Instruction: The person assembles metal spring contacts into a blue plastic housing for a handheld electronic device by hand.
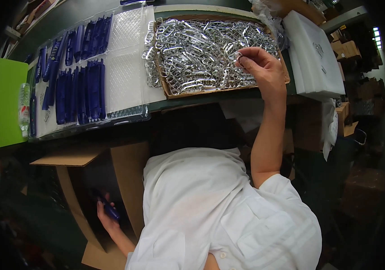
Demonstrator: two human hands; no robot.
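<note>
My right hand (264, 67) is raised over the right part of a shallow carton (287, 74) heaped with shiny metal clips (201, 54). Its thumb and forefinger pinch a small silver metal clip (238, 56), partly hidden by the fingers. Low on the left, my left hand (106, 215) is inside an open cardboard box (127, 180), its fingers wrapped round a dark blue plastic part (111, 212). The shade inside the box hides much of that part. More long blue plastic parts (94, 90) lie in rows on a clear plastic tray (127, 31) on the table.
Beside the tray at the left stand a plastic bottle (24, 108) and a bright green panel (3, 103). A stack of white foam sheets (314, 54) is right of the carton, with crumpled clear plastic (269, 13) behind. Cardboard boxes (347, 49) fill the far right.
</note>
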